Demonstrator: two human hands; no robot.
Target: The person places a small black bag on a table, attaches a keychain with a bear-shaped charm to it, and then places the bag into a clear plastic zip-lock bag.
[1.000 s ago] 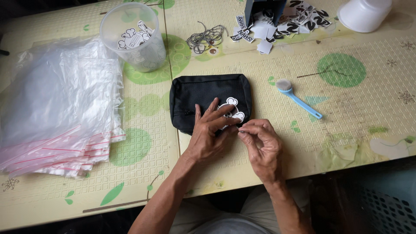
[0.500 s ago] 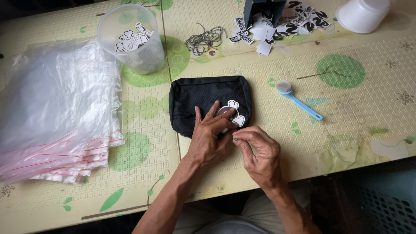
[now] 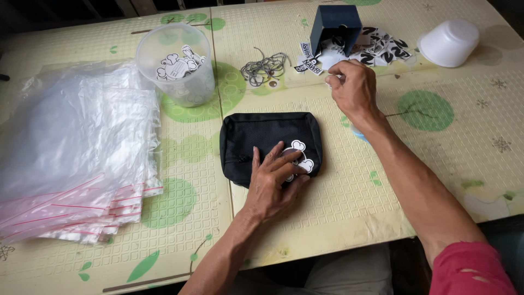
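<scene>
Left hand (image 3: 275, 183) spread flat, pinning white cut-outs (image 3: 300, 155) on black pouch (image 3: 267, 139); right hand (image 3: 353, 87) pinching tag pile (image 3: 376, 46), likely fetching another.

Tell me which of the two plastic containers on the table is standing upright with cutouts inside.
The clear plastic tub at the upper left, beside the stack of bags. It stands open-side up with black-and-white cutouts inside; the white bowl at the upper right is turned upside down.

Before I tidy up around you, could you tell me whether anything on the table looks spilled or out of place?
Black-and-white cut-outs lie spilled in a loose heap beside the tipped dark blue box, by the right hand. A white bowl sits upside down nearby. The plastic bags are stacked unevenly.
</scene>
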